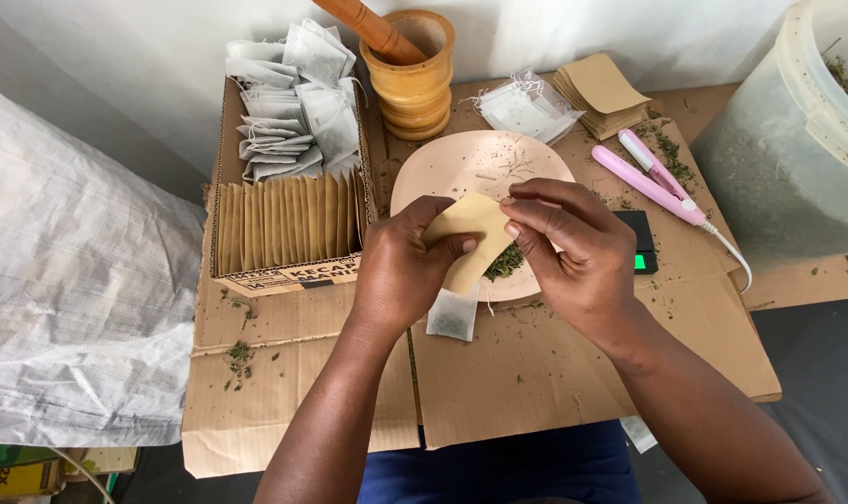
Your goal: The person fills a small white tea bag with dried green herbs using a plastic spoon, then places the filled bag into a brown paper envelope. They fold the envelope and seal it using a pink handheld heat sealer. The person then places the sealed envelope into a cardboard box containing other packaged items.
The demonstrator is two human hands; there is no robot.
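Biggest thing in shot is the white woven sack on the left, slumped against the wall, can't see what's in it. Far right there's a translucent plastic bucket w/ a dark mass of dried green herb inside, a bit showing at the rim. Everything else sits on flattened cardboard used as a work surface, prob to catch crumbs since loose herb bits are scattered all over it.

Back left: an open cardboard box, front row packed w/ tan paper envelopes standing on edge, and a pile of white filled tea bags heaped at the back. Next to it a wooden mortar w/ the pestle leaning in it. Pink round plate in the middle w/ a small heap of green herb at the near edge, close to the hands. Black scale peeks out from under the plate, green display lit. Pink heat sealer lies to the right, cord trailing off. Behind it a stack of empty tan envelopes and a loose bunch of empty white bags.

Hands: left hand and right hand both hold one tan envelope just above the plate's near edge. Left thumb and fingers pinched on its left side, right fingertips clamped on the top right corner. A white filled tea bag hangs just below the envelope, under the left hand, can't tell if it's partly inside.
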